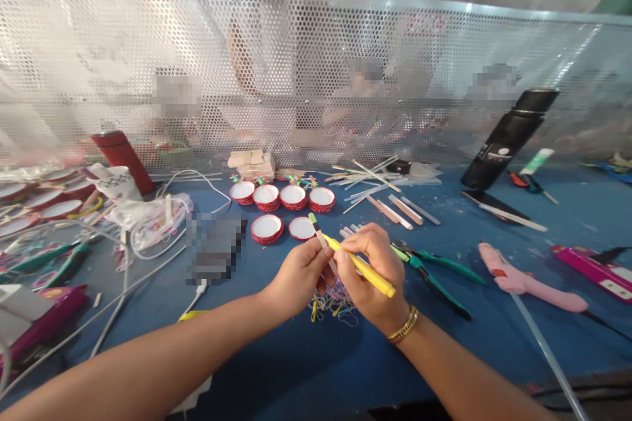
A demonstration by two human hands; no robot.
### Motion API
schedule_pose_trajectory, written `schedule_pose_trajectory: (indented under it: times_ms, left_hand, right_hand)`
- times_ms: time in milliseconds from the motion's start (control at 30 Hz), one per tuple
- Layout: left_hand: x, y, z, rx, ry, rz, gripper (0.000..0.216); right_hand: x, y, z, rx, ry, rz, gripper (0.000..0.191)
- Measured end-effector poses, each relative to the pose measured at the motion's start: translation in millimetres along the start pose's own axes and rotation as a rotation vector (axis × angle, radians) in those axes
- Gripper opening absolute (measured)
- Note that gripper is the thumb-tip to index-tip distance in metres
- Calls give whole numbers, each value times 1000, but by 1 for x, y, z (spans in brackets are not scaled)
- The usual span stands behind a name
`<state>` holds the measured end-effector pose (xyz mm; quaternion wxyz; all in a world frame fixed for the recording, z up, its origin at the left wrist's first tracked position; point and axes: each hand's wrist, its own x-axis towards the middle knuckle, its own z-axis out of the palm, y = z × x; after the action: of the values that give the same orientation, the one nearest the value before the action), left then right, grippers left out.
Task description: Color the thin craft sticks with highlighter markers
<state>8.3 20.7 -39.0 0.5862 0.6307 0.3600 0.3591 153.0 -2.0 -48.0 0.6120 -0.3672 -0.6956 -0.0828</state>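
Observation:
My left hand (300,276) pinches a narrow pale craft stick (322,241), whose upper end is coloured green with a black band below. A yellow marker (368,269) is gripped in my right hand (378,263), its tip close to or touching the stick; I cannot tell which. Beneath both hands lies a tangle of coloured elastic loops (336,306), partly hidden. Just beyond them are round red-rimmed discs with white faces (267,227), several of them stacked. Green-handled pliers (439,276) rest right of my right hand.
A phone (220,250) with a white cable lies left. Glue sticks (405,210) are scattered at centre right. Farther right are a pink glue gun (528,283) and a black flask (508,141). A red flask (123,161) stands left. A perforated metal screen (276,79) closes off the back.

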Motion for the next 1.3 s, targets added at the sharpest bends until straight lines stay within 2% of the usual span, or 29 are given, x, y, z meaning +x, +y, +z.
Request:
schedule_pose_trajectory:
  times_ms: [400,867,1300]
  left_hand:
    - [-2,-3,2,30,4,18,43]
    - [-1,-1,1,31,5,8,46]
    - [-1,-2,2,16,15,11,47]
  right_hand:
    - [-2,0,2,-24,-24,14,7]
    - [-2,0,0,-23,-20,70,6]
    - [-2,1,1,-51,-32,40,7]
